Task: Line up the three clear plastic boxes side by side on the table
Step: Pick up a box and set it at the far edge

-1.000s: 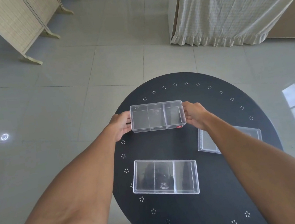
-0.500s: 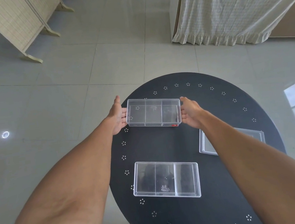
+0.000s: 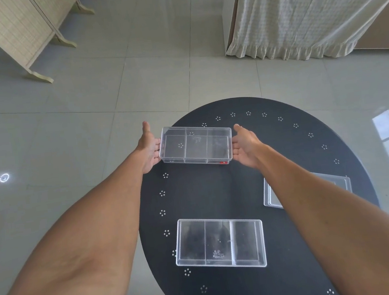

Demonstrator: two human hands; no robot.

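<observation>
Three clear plastic boxes lie on the round black table (image 3: 218, 188). The far box (image 3: 195, 144), with three compartments and a red label at its corner, rests near the table's far left edge. My left hand (image 3: 148, 148) and my right hand (image 3: 245, 144) flank its two short ends, fingers stretched and spread, fingertips just touching the walls. A second divided box (image 3: 219, 242) sits close to me, parallel to the far one. The third box (image 3: 335, 182) lies at the right, partly hidden under my right forearm.
The table's left rim runs right beside the far box's left end. Beyond the table is a tiled floor, with a folding woven screen (image 3: 15, 29) at the back left and a pale curtain (image 3: 306, 6) at the back right.
The far box moved away from me and a little left, then came to rest on the table. Both hands went from clasping its ends to flat, spread fingers.
</observation>
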